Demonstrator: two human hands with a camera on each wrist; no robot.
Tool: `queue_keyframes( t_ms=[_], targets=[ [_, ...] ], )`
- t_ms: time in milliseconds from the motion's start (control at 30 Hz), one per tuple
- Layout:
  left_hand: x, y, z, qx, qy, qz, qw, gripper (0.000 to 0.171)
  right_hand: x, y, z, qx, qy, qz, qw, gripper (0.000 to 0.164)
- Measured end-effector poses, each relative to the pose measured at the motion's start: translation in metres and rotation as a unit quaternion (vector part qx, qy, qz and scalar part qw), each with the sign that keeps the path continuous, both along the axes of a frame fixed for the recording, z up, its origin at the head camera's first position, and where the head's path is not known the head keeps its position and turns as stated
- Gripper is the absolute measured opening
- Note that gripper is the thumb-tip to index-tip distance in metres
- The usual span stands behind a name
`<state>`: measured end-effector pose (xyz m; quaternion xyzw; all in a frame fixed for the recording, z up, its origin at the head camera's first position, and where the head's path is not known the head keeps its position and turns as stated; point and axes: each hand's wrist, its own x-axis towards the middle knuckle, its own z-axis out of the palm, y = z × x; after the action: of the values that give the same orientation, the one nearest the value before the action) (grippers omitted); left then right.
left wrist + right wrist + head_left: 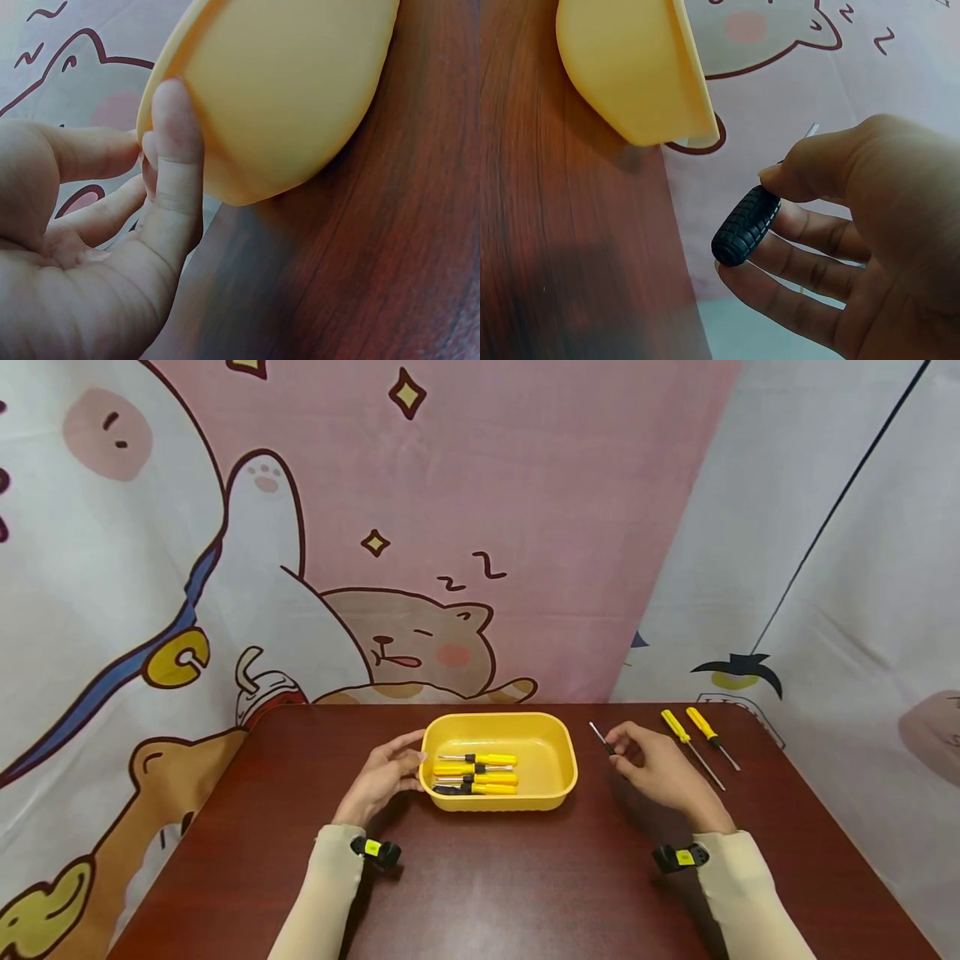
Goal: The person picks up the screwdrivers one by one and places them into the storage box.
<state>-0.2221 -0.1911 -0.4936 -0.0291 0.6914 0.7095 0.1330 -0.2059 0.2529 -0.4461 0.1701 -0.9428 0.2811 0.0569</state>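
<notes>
A yellow plastic tub (546, 760) stands on the table, with several yellow-handled screwdrivers (495, 780) lying side by side in its left half. My left hand (381, 781) holds the tub's left end. In the left wrist view, the thumb presses the outer wall of the tub (285, 90) and the fingers are at its rim. To the right of the tub, apart from it, my right hand (660, 770) pinches a small screwdriver (746, 225) with a ribbed black handle. Its metal shaft points up and left in the head view; the fingers partly hide it.
Two yellow-handled screwdrivers, a longer one (677, 727) and one with a black collar (702, 724), lie at the back right of the dark wooden table (480, 877). A printed cartoon cloth (570, 527) hangs behind the table and at its sides.
</notes>
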Motion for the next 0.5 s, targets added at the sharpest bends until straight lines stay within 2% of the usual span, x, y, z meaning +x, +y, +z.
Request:
queue_keyframes(
  t_ms=[500],
  targets=[
    [-0.001, 0.000, 0.000, 0.004, 0.003, -0.005, 1.0000, 0.048, -0.005, -0.027, 0.016, 0.025, 0.008, 0.033, 0.999, 0.024]
  ],
)
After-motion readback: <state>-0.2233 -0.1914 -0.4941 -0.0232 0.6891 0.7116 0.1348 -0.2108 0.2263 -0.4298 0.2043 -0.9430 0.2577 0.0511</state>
